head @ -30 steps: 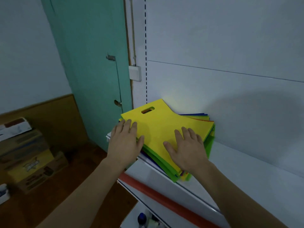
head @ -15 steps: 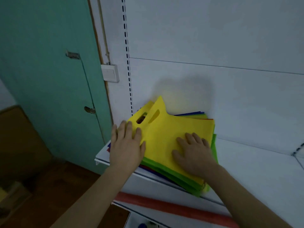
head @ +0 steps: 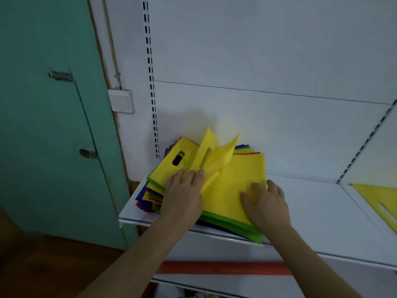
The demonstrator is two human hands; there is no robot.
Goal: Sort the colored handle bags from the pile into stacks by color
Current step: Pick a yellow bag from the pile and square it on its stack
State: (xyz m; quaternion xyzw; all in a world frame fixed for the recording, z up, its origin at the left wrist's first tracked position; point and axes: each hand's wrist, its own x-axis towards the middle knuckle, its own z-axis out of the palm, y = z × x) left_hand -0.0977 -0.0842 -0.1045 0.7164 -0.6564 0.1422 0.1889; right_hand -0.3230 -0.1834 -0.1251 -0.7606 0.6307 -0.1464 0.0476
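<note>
Pile (head: 236,227) on shelf (head: 322,222); left hand (head: 184,194) lifts yellow bag (head: 214,155) edge; right hand (head: 266,203) flat, grips nothing

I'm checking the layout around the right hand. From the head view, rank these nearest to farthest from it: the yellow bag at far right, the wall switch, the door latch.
From the right hand:
1. Yellow bag, on the shelf to its right.
2. Wall switch, up and left, beside the door.
3. Door latch, farthest left, on the green door.

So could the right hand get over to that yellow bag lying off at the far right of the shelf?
Probably yes: the right hand rests on the pile, and only bare shelf lies between it and that yellow bag.
</note>
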